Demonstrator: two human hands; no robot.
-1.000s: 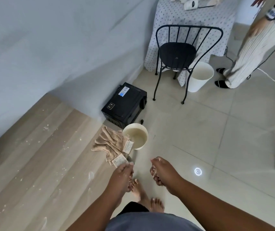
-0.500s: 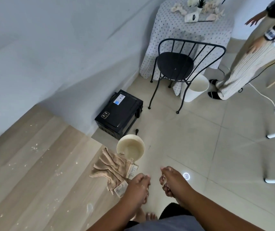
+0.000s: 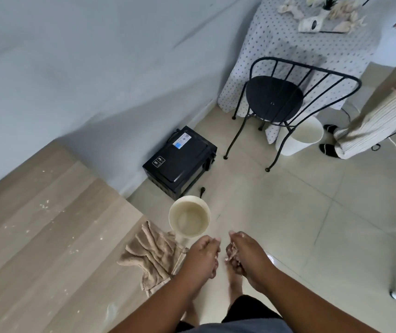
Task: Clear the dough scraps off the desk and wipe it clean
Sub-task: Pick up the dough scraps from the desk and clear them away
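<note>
Both hands are hovering past the tabletop edge, just below the cream bucket on the floor. Left hand is curling loosely, seemingly empty. Right hand is pinching pale dough scraps. More specks are lying scattered on the wood. Beige towel is lying crumpled at the tabletop corner, beside the left hand.

Both arms reach forward and down. The left hand and right hand are close together, with fingers curled.
</note>
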